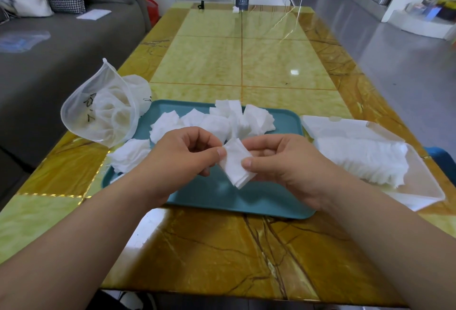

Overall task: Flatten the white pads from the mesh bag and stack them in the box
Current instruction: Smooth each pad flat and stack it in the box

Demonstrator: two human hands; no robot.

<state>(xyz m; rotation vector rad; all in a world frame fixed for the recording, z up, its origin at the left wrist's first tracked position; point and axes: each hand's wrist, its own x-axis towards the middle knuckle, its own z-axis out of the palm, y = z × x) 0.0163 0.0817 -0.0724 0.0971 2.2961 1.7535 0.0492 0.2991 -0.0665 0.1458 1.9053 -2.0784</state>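
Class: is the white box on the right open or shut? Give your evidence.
Open. The box has its lid folded back, and stacked white pads show inside.

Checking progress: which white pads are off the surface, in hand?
The flat pad stack, pinched between the left hand and right hand above the teal tray. The rest lie on the tray, in the mesh bag or in the box.

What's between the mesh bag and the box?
Head view: a teal tray of loose white pads lies between mesh bag and box; left hand and right hand pinch one pad above it.
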